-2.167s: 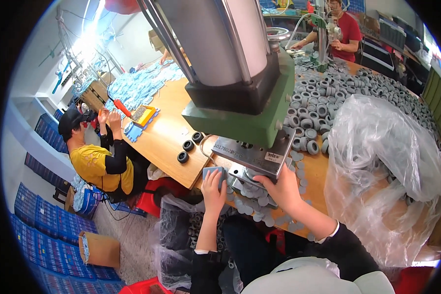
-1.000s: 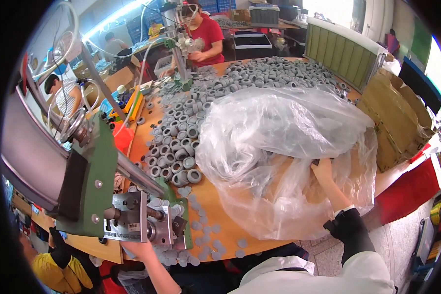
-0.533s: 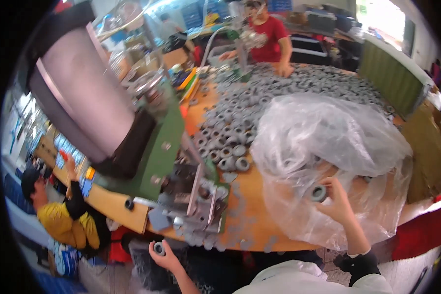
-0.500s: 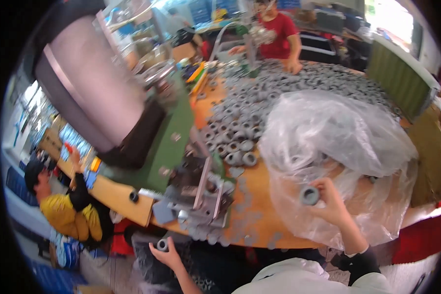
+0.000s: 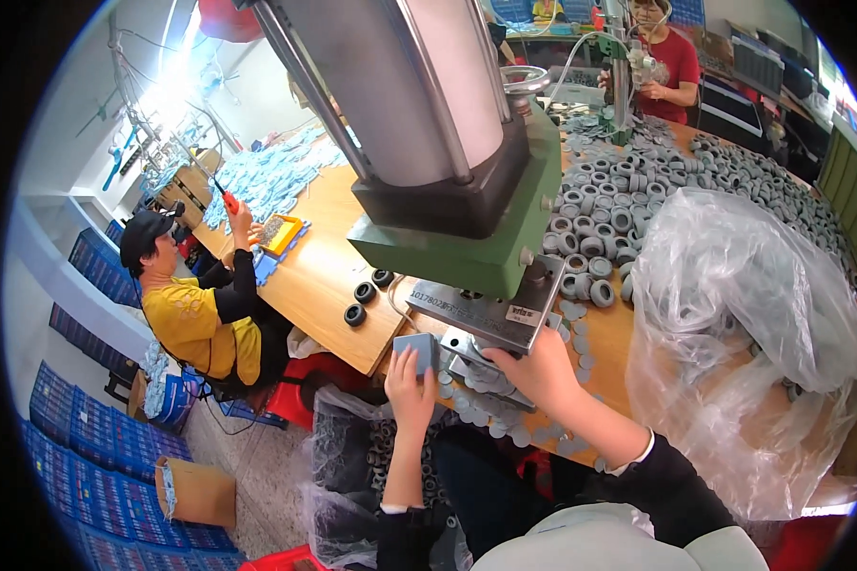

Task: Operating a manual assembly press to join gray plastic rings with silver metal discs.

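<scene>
My left hand (image 5: 410,387) lies with stretched fingers against a small blue-grey box (image 5: 415,351) at the table's front edge. No ring shows in that hand. To its right, my right hand (image 5: 541,373) reaches in below the thick metal plate (image 5: 476,312) of a press, thumb and fingers bent together at the lower die (image 5: 467,348). Whatever those fingers hold is hidden. Above the plate rises the green press head (image 5: 467,252) with its large pale cylinder (image 5: 405,90). Flat grey discs (image 5: 476,411) lie scattered around the die.
Grey rings (image 5: 595,224) form a big pile behind the press. A clear plastic bag (image 5: 733,314) spreads on the right. Dark rings (image 5: 355,314) sit left of the press. A plastic-lined bin (image 5: 343,476) stands below. Co-workers sit left (image 5: 205,305) and stand far right (image 5: 674,71).
The view has swung left. Both hands, each holding a grey ring before, have come together at the press: the left onto the blue-grey box, the right from the bag to the die.
</scene>
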A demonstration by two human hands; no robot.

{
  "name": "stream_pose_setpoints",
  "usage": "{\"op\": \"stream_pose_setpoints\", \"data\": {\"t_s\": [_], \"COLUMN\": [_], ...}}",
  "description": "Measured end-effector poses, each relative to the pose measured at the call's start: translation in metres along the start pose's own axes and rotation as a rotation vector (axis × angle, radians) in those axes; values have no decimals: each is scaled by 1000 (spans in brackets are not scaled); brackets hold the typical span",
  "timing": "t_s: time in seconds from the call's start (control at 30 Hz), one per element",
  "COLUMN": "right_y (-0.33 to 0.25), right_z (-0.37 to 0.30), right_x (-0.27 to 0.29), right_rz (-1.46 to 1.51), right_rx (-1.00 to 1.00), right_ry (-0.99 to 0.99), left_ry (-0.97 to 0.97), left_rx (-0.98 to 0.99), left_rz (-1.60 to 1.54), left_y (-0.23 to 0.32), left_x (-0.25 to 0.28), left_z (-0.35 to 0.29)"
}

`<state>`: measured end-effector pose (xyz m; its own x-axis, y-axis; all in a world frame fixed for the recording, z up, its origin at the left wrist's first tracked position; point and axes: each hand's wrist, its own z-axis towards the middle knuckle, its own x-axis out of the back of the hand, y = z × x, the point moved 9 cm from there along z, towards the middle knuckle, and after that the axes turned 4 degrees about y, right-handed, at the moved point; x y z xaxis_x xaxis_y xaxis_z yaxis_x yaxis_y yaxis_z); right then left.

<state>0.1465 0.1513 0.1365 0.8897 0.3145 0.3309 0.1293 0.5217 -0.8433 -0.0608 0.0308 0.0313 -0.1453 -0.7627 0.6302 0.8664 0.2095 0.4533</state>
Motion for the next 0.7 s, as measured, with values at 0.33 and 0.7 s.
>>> {"op": "stream_pose_setpoints", "data": {"t_s": [0.33, 0.7], "right_y": [8, 190], "right_z": [-49, -184], "right_x": [74, 427], "right_rz": [-50, -1042], "right_rx": [-102, -272], "right_ry": [65, 659], "left_ry": [-295, 108], "left_rx": [-38, -225], "left_rz": [325, -234], "left_y": [-20, 59], "left_x": [-72, -16], "left_z": [12, 17]}}
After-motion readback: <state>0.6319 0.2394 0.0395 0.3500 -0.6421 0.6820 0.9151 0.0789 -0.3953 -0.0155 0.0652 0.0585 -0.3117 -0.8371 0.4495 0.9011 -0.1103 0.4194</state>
